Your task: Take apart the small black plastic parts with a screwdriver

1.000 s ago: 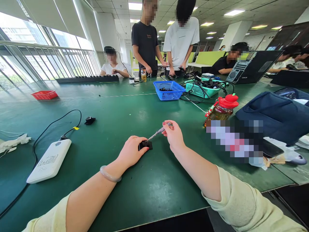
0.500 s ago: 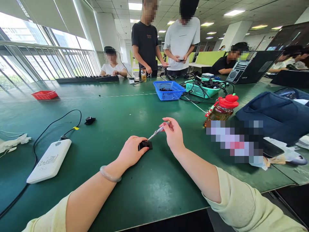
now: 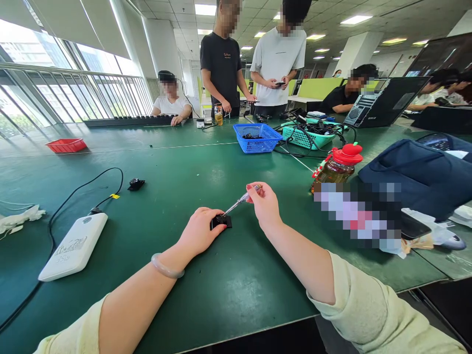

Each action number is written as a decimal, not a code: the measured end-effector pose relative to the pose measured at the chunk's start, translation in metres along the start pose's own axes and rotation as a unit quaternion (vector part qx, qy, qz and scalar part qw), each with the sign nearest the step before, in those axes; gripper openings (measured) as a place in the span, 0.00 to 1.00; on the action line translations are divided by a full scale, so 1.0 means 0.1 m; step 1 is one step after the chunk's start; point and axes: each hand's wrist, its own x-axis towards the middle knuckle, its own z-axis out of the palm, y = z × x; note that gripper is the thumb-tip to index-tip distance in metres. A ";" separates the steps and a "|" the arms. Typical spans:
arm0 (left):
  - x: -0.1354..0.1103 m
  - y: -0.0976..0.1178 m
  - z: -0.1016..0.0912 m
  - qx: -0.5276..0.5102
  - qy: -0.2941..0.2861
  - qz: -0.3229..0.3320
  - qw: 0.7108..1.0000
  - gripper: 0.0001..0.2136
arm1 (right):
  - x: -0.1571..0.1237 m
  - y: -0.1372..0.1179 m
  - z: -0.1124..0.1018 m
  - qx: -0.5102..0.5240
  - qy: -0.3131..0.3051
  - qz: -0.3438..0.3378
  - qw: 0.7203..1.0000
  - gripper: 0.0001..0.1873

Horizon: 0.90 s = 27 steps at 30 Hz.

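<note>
On the green table, my left hand (image 3: 201,230) grips a small black part (image 3: 226,221) between thumb and fingers, and the part's right end sticks out flat on the tabletop. Its exact kind is too small to make out. My right hand (image 3: 266,204) is closed round the handle of a screwdriver (image 3: 238,202) with a clear grip. The screwdriver slants down to the left, its tip meeting the black part beside my left fingertips. Farther left lies another small black piece (image 3: 136,184), apart from both hands.
A white power bank (image 3: 73,247) with a black cable lies left. Ahead stand a blue basket (image 3: 257,145) and a green basket (image 3: 308,138) of cables. A red-lidded bottle (image 3: 337,164) and a navy bag (image 3: 416,172) are right. Several people are beyond.
My hands, the screwdriver and the black part keep nearly the same places. Across the table, a seated person's hand has lowered to the table edge.
</note>
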 end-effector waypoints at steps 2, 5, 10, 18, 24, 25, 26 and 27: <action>0.00 0.00 0.00 -0.001 0.002 0.000 1.000 0.15 | 0.03 0.02 -0.01 -0.002 0.009 0.016 1.000 0.23; 0.00 0.00 0.00 -0.002 -0.003 -0.003 1.000 0.15 | 0.04 0.05 -0.01 0.006 0.007 0.018 1.000 0.24; 0.00 0.01 -0.01 -0.001 -0.007 -0.007 1.000 0.15 | 0.00 0.03 -0.01 0.019 -0.020 -0.015 1.000 0.24; 0.00 0.01 -0.01 -0.001 0.001 -0.007 1.000 0.15 | -0.20 -0.03 0.02 -0.050 -0.123 -0.178 0.975 0.17; 0.00 0.00 0.00 -0.005 0.001 0.001 1.000 0.14 | -0.31 -0.08 0.04 -0.080 -0.196 -0.272 0.939 0.17; 0.00 0.00 0.00 -0.006 0.000 0.004 1.000 0.14 | -0.32 -0.09 0.04 -0.097 -0.193 -0.292 0.932 0.17; -0.01 0.00 0.00 -0.007 -0.001 0.008 1.000 0.14 | -0.34 -0.11 0.04 -0.118 -0.188 -0.313 0.924 0.18; -0.01 0.00 0.00 -0.007 0.000 0.010 1.000 0.14 | -0.35 -0.12 0.04 -0.138 -0.182 -0.332 0.915 0.19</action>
